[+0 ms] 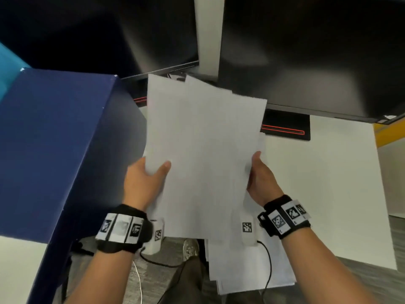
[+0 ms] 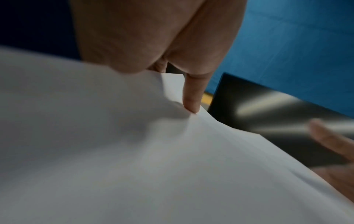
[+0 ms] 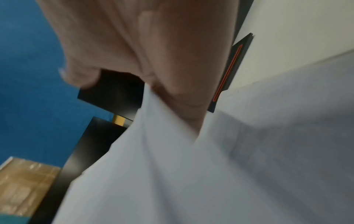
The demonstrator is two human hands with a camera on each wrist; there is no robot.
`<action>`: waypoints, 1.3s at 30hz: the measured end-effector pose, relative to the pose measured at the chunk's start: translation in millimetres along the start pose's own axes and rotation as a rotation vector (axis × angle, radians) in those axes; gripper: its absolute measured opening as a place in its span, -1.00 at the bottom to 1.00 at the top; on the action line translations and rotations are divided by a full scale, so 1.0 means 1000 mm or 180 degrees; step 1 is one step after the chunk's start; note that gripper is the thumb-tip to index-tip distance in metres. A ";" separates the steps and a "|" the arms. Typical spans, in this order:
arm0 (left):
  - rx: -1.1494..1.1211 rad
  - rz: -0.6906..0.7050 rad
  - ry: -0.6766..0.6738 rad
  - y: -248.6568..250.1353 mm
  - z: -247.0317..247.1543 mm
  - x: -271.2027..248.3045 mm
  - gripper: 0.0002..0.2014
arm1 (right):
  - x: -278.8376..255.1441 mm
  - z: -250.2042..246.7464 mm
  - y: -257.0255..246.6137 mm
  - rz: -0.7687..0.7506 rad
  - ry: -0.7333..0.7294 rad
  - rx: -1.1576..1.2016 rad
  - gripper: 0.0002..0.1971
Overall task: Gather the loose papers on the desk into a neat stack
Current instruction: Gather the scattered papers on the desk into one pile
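A sheaf of white papers [image 1: 203,150] is lifted off the desk, its top edges fanned and uneven. My left hand [image 1: 149,174] grips its left edge, thumb on top. My right hand [image 1: 258,172] grips its right edge, thumb on top, fingers hidden behind the sheets. In the left wrist view the papers [image 2: 134,151] fill the lower frame and one of my left hand's fingertips [image 2: 191,104] presses into their edge. The right wrist view shows the papers [image 3: 153,166] wedged under my right hand [image 3: 168,91]. More white sheets [image 1: 247,266] lie below, overhanging the desk's near edge.
Two dark monitors [image 1: 306,51] hang close behind the papers, with a black red-lined stand base [image 1: 287,128] on the white desk [image 1: 328,183]. A dark blue partition [image 1: 54,139] stands to the left. A black cable [image 1: 267,260] crosses the lower sheets.
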State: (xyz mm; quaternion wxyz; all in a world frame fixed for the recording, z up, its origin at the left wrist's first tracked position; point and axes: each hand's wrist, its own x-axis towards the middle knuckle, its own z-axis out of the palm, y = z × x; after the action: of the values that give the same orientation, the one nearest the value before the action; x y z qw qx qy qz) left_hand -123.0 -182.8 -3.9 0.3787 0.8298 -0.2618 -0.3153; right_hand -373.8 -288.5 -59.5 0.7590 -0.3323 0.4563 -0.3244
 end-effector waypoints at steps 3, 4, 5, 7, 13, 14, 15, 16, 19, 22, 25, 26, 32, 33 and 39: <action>0.0147 -0.0321 -0.0433 -0.028 0.052 -0.009 -0.76 | -0.004 -0.012 0.009 -0.0147 0.0696 -0.1228 -0.54; 0.0184 -0.0381 -0.0548 -0.038 0.069 -0.012 -0.73 | -0.001 -0.022 0.017 -0.0114 0.0934 -0.1485 -0.54; 0.0285 -0.0420 -0.0654 -0.051 0.084 -0.014 -0.66 | 0.002 -0.032 0.026 -0.0046 0.1082 -0.1711 -0.54; 0.0569 -0.0542 -0.0788 -0.072 0.106 -0.014 -0.53 | 0.009 -0.051 0.042 0.0213 0.1115 -0.2266 -0.52; 0.1614 -0.0440 -0.0323 -0.087 0.127 0.022 -0.25 | 0.030 -0.094 0.042 0.0843 0.2334 -0.3282 -0.28; 0.1601 -0.0412 -0.0303 -0.080 0.133 0.030 -0.26 | 0.038 -0.094 0.039 0.1022 0.2442 -0.3230 -0.22; 0.1529 -0.0396 -0.0333 -0.072 0.141 0.036 -0.27 | 0.046 -0.091 0.038 0.1117 0.2406 -0.3158 -0.19; 0.1446 -0.0363 -0.0408 -0.063 0.151 0.041 -0.28 | 0.054 -0.085 0.038 0.1135 0.2266 -0.3106 -0.17; 0.1208 -0.0294 -0.0650 -0.043 0.176 0.047 -0.28 | 0.072 -0.068 0.035 0.0898 0.1753 -0.2954 -0.18; 0.0971 -0.0235 -0.0507 -0.043 0.168 0.051 -0.26 | 0.068 -0.080 0.026 0.0670 0.1603 -0.2913 -0.25; 0.1413 -0.0479 -0.0648 -0.062 0.140 0.042 -0.32 | 0.040 -0.108 0.026 0.0850 0.1721 -0.3252 -0.37; 0.1540 -0.0557 -0.0777 -0.069 0.133 0.033 -0.36 | 0.027 -0.114 0.033 0.0991 0.1683 -0.3391 -0.37; 0.1736 -0.0551 -0.1461 -0.086 0.144 -0.028 -0.32 | -0.022 -0.087 0.083 0.1057 0.1183 -0.3350 -0.39; 0.1717 -0.0519 -0.1425 -0.084 0.144 -0.031 -0.31 | -0.022 -0.087 0.082 0.0998 0.1202 -0.3095 -0.47; 0.2100 -0.0530 -0.1169 -0.092 0.123 -0.030 -0.46 | -0.041 -0.108 0.081 0.0897 0.1656 -0.3359 -0.68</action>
State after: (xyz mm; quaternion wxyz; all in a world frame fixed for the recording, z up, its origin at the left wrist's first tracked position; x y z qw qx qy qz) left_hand -213.7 -166.8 -130.2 0.0114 0.8552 -0.3443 -0.3871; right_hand -472.5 -232.3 -143.6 0.3909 -0.5101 0.7659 -0.0212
